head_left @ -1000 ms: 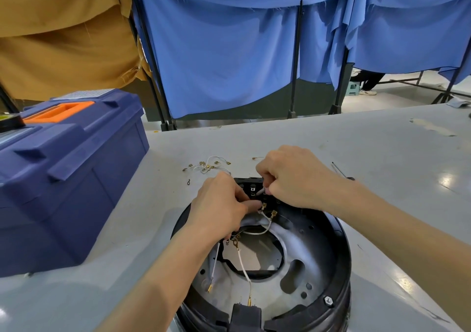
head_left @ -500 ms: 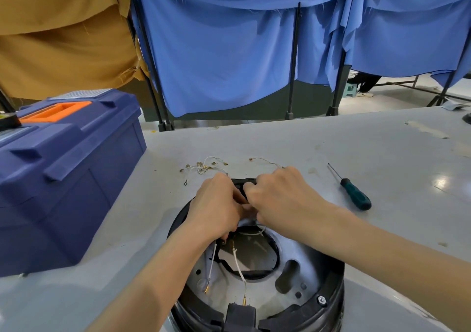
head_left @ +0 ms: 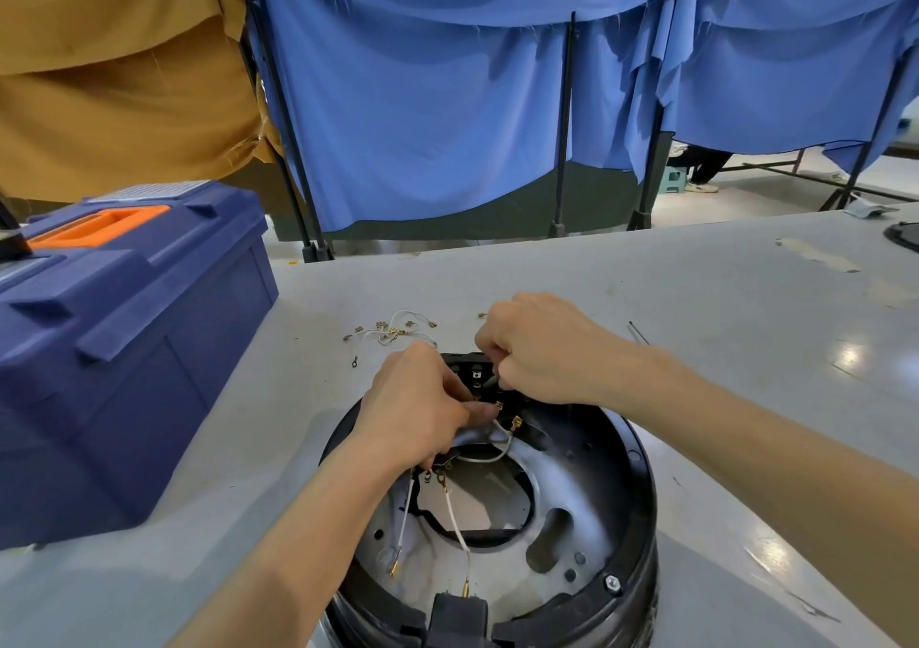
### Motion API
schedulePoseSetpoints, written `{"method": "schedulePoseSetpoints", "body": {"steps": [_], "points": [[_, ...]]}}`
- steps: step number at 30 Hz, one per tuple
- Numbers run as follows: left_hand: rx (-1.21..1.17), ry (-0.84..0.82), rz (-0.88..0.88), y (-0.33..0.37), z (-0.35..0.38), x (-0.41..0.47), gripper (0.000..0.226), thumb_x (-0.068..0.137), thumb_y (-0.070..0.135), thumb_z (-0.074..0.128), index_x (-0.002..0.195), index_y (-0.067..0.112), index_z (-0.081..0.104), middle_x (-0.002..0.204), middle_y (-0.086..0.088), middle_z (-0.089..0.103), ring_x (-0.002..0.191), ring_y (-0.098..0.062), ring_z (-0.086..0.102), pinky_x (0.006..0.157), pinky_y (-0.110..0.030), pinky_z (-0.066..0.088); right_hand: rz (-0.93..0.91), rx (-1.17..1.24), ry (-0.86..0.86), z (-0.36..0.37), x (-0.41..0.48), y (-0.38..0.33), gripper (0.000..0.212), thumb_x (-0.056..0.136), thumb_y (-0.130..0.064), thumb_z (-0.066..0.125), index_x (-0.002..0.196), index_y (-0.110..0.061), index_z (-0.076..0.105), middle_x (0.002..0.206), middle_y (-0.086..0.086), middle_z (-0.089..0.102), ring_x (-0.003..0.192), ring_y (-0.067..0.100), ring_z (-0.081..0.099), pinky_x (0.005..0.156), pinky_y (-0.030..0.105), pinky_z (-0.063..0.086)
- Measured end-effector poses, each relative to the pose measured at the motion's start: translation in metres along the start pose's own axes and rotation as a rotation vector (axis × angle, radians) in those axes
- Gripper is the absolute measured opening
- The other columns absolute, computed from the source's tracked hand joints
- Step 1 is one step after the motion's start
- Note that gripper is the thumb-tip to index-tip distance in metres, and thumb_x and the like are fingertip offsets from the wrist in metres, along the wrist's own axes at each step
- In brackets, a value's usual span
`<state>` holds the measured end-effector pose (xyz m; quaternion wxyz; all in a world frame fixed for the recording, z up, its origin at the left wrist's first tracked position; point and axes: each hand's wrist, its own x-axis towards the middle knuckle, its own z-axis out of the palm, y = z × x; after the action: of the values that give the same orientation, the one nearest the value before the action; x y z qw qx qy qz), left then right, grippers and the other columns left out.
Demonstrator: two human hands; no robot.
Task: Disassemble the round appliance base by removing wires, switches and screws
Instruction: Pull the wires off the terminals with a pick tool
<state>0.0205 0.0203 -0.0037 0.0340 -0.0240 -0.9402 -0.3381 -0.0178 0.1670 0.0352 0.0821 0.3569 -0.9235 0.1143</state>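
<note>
L hand (head_left: 417, 409) grips white wires (head_left: 453, 518), R hand (head_left: 542, 349) pinches a connector (head_left: 490, 380) at far switch block (head_left: 470, 364); we pull straight, base (head_left: 641, 498) steady.

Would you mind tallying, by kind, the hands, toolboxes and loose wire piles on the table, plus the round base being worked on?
Hands: 2 (left hand gripping the base's white wires; right hand)
Toolbox: 1
Round base: 1
Loose wire pile: 1
Total: 5
</note>
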Motion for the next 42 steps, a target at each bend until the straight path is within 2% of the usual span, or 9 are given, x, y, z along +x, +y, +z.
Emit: {"method": "schedulePoseSetpoints", "body": {"steps": [10,13,16,20,26,31,35,38,42], "points": [[0.003,0.012,-0.025,-0.001,0.0,0.002,0.028,0.075,0.038,0.081,0.06,0.019,0.068,0.034,-0.003,0.051,0.028,-0.019,0.041,0.057,-0.043,0.055,0.165,0.199,-0.064,-0.003,0.009,0.001,0.043,0.072,0.008,0.063,0.05,-0.018,0.036,0.062,0.004,0.054,0.087,0.033,0.063,0.068,0.034,0.047],[0.005,0.022,-0.023,-0.001,0.0,0.002,0.028,0.074,0.037,0.082,0.057,0.019,0.067,0.031,0.001,0.048,0.027,-0.017,0.04,0.057,-0.041,0.055,0.229,0.241,-0.124,-0.007,0.013,0.004,0.042,0.072,0.009,0.064,0.046,-0.011,0.037,0.067,0.018,0.067,0.069,0.029,0.064,0.052,0.026,0.043],[-0.018,0.012,-0.008,-0.003,0.001,-0.001,0.028,0.073,0.034,0.083,0.058,0.014,0.071,0.031,0.0,0.048,0.026,-0.016,0.039,0.049,-0.038,0.051,0.296,0.351,-0.193,-0.01,0.01,0.01,0.045,0.075,0.014,0.061,0.043,-0.009,0.039,0.042,-0.004,0.058,0.045,0.018,0.049,0.042,0.019,0.031],[-0.048,0.017,-0.008,-0.006,0.002,-0.001,0.028,0.072,0.035,0.083,0.062,0.013,0.071,0.031,0.0,0.049,0.025,-0.015,0.038,0.045,-0.028,0.042,0.261,0.278,-0.109,-0.006,0.002,0.002,0.041,0.074,0.003,0.071,0.046,-0.011,0.045,0.067,0.01,0.07,0.081,0.029,0.069,0.067,0.035,0.053],[-0.024,0.013,0.013,-0.004,0.0,-0.003,0.026,0.071,0.038,0.084,0.063,0.016,0.073,0.034,-0.004,0.05,0.026,-0.018,0.04,0.045,-0.031,0.045,0.278,0.309,-0.045,-0.014,-0.012,0.008,0.032,0.073,0.0,0.072,0.051,-0.004,0.049,0.077,0.022,0.07,0.083,0.039,0.065,0.074,0.046,0.054],[0.046,0.095,-0.043,0.002,-0.014,-0.006,0.02,0.069,0.035,0.085,0.063,0.019,0.074,0.036,-0.001,0.053,0.031,-0.017,0.047,0.055,-0.038,0.055,0.285,0.356,-0.019,-0.015,-0.02,0.01,0.029,0.075,-0.004,0.075,0.054,-0.011,0.056,0.064,-0.004,0.068,0.071,0.02,0.064,0.067,0.033,0.052],[0.165,0.153,-0.09,0.003,-0.022,-0.01,0.012,0.074,0.026,0.082,0.068,0.021,0.073,0.048,0.0,0.053,0.046,-0.022,0.05,0.067,-0.042,0.059,0.281,0.408,-0.019,-0.014,-0.019,0.008,0.026,0.076,-0.008,0.076,0.058,-0.017,0.059,0.038,-0.019,0.051,0.053,0.004,0.047,0.058,0.025,0.038],[0.197,0.103,-0.118,0.003,-0.019,-0.011,0.012,0.079,0.027,0.078,0.087,0.019,0.073,0.059,-0.003,0.054,0.057,-0.027,0.052,0.074,-0.043,0.058,0.233,0.396,-0.027,-0.011,-0.016,0.001,0.021,0.078,-0.012,0.075,0.065,-0.02,0.06,0.038,-0.017,0.05,0.05,0.0,0.045,0.056,0.024,0.037],[0.18,0.083,-0.109,0.001,-0.015,-0.011,0.009,0.087,0.03,0.07,0.089,0.022,0.072,0.045,-0.002,0.057,0.039,-0.019,0.052,0.066,-0.035,0.058,0.168,0.297,-0.034,-0.004,-0.01,-0.005,0.02,0.08,-0.015,0.071,0.071,-0.024,0.056,0.059,-0.015,0.05,0.061,0.006,0.048,0.063,0.028,0.041]]}}
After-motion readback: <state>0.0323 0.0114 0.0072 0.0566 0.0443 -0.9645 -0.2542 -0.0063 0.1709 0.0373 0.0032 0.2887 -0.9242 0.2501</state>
